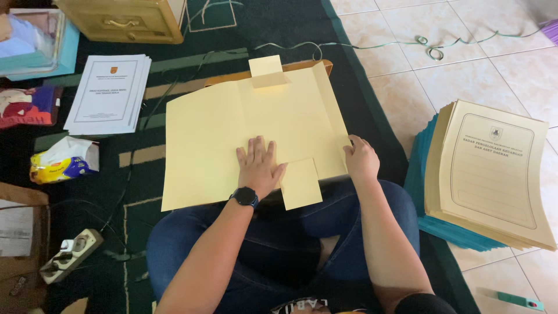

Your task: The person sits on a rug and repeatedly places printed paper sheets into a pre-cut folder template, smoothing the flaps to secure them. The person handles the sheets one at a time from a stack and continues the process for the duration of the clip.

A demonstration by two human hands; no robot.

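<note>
Left hand [258,164], fingers spread, presses flat the unfolded pale yellow card folder [215,139] across the lap, above the dark green rug [349,70] | right hand [361,158], fingers curled, grips its right edge | risk: uneven pressure may skew the crease.
</note>
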